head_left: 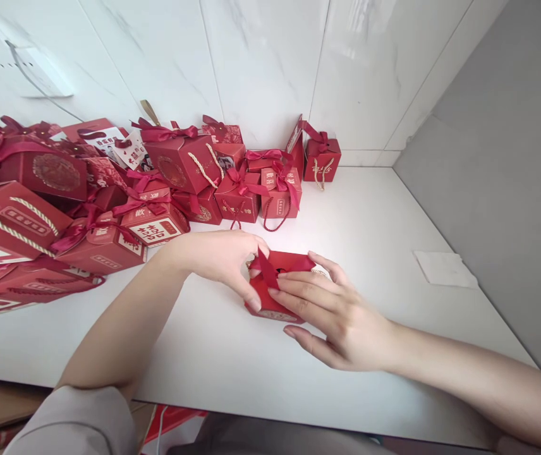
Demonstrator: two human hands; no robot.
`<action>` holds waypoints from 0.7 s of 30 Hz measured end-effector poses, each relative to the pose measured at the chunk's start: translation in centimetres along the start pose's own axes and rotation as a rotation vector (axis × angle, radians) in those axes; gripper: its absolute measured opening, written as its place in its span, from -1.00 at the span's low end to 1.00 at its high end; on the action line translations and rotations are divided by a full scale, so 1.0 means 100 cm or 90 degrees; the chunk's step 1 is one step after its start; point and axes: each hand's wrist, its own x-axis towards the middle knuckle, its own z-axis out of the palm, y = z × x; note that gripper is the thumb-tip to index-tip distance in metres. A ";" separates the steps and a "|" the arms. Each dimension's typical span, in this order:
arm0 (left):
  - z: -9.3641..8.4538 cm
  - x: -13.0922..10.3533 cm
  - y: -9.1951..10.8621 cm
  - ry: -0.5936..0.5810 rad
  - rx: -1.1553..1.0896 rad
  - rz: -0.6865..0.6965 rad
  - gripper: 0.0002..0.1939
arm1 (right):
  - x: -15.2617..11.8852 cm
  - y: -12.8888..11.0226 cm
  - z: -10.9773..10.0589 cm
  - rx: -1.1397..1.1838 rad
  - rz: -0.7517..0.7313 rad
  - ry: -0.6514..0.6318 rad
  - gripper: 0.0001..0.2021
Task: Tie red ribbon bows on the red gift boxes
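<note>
I see the red box (277, 308) on the white desk (208, 354), just in front of the near side of the gift boxes and between my two hands. My left grip (220, 258) curves around the left end of it, thumb against the near left part and fingers toward the far left corner, so I read it as holding the box. My right grip (341, 316) is wide: the fingers spread over the top and the right end, with the thumb set apart beside the near edge. A dark red ribbon (265, 268) lies across the top and stands up in a pointed fold near the left fingers; I cannot tell whether either hand pinches it.

Beyond, gift boxes (282, 199) with ribbons and cord handles crowd the desk, piled up on the left and thinning toward the middle. One small gift box (322, 165) is at the right end of the row, near the marbled wall (265, 57). Over on the right, a white sheet (445, 268) lies flat near the gray wall (502, 158).
</note>
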 end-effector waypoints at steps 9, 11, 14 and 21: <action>0.004 0.002 -0.001 0.002 0.002 0.042 -0.52 | -0.002 0.000 0.006 -0.045 -0.126 -0.041 -0.62; 0.004 0.003 -0.002 0.013 0.009 0.045 -0.54 | -0.003 0.000 0.007 -0.049 -0.136 -0.041 -0.61; -0.001 0.002 -0.005 0.001 0.030 0.051 -0.48 | -0.004 0.001 0.007 -0.052 -0.150 -0.041 -0.61; -0.006 0.000 -0.008 -0.005 -0.025 0.024 -0.62 | -0.002 0.001 0.004 -0.047 -0.183 -0.034 -0.63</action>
